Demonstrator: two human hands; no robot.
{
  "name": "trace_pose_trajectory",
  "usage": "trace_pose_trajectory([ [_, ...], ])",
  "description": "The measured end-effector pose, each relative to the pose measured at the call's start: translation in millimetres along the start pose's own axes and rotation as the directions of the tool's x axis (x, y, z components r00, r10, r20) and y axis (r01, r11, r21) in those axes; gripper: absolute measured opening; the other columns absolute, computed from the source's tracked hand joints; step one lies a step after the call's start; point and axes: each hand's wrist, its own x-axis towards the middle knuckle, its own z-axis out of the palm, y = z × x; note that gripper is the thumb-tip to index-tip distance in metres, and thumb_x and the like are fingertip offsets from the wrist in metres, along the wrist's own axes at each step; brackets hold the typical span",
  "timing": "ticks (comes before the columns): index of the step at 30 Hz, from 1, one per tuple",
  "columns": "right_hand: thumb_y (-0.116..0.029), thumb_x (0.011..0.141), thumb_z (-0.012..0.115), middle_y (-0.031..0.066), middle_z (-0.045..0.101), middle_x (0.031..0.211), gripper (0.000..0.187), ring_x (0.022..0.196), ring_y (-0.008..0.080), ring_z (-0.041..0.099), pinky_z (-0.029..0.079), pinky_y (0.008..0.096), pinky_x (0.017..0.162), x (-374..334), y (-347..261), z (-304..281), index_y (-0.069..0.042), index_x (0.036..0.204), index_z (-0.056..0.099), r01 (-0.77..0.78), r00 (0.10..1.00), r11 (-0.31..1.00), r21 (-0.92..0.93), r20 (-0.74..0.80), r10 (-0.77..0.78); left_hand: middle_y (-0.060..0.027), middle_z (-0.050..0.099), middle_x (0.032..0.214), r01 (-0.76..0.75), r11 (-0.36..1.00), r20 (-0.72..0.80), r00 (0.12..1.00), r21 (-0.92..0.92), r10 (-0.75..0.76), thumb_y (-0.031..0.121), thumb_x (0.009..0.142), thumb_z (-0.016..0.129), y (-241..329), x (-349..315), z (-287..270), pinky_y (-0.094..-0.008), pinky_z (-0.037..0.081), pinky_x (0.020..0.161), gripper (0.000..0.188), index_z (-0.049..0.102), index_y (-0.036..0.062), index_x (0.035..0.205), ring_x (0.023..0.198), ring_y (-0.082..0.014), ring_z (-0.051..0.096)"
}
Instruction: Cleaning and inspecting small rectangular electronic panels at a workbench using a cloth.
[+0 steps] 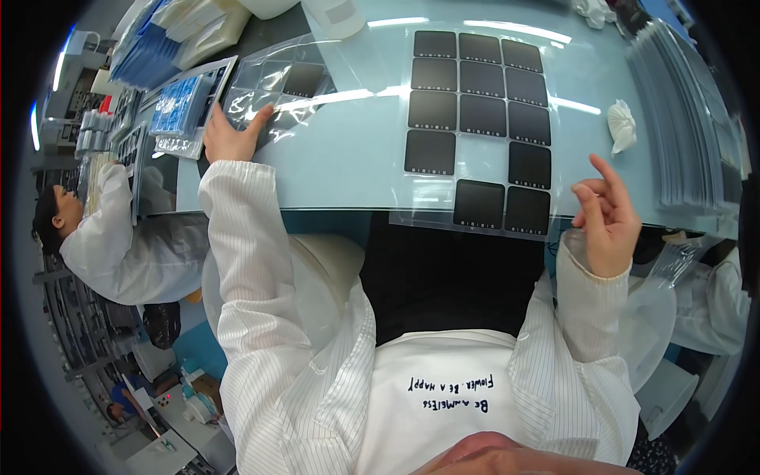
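Observation:
A clear plastic sheet (480,147) lies before me, overhanging the table's near edge. Several dark rectangular panels (483,115) sit on it in three columns, with bare spots in the middle of the fourth row and at the left of the bottom row. My left hand (231,136) is spread at the left, its thumb and finger at a second, glossy clear sheet (265,99) with a dark panel (303,79) on it. I cannot tell if it presses on that sheet. To the right of the panels, my right hand (609,222) hovers with its index finger stretched and the others loosely bent, holding nothing visible.
A tall stack of clear sheets (685,119) stands at the right, beside a crumpled white tissue (622,127). Blue packs (180,105) and piled sleeves (162,47) lie at the left. A white container (334,17) is at the back. Co-workers (119,237) sit on both sides.

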Motion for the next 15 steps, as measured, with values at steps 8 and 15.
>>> trace_pose_trajectory([
  [8, -0.006, 0.088, 0.058, 0.0062, 0.063, 0.085, 0.030, 0.057, 0.0027, 0.048, 0.038, 0.0145, 0.052, -21.5, -29.8, -3.0, 0.002, 0.117, 0.056, 0.077, 0.990, 0.996, 0.049, -0.126, -0.071, 0.0001, 0.060, 0.080, 0.053, 0.887, 0.173, 0.984, -0.459, 0.031, 0.034, 0.061, 0.082, -16.4, 7.0, -46.1, -0.0245, 0.043, 0.061, 0.072, 0.055, 0.0022, 0.120, 0.063, -0.0093, 0.050],
  [15, -0.017, 0.072, 0.076, 0.0138, 0.064, 0.088, 0.039, 0.068, 0.0155, 0.061, 0.048, 0.0229, 0.060, -30.3, -75.3, 33.9, 0.003, 0.101, 0.060, 0.587, 0.726, 0.802, 0.109, 0.368, -0.581, 0.0053, 0.051, 0.074, -0.162, 0.584, 0.009, 0.960, -0.796, 0.279, 0.005, 0.062, 0.079, 36.3, -93.2, -117.0, -0.0164, 0.033, 0.063, 0.063, 0.056, 0.0042, 0.120, 0.062, -0.0048, 0.037],
])
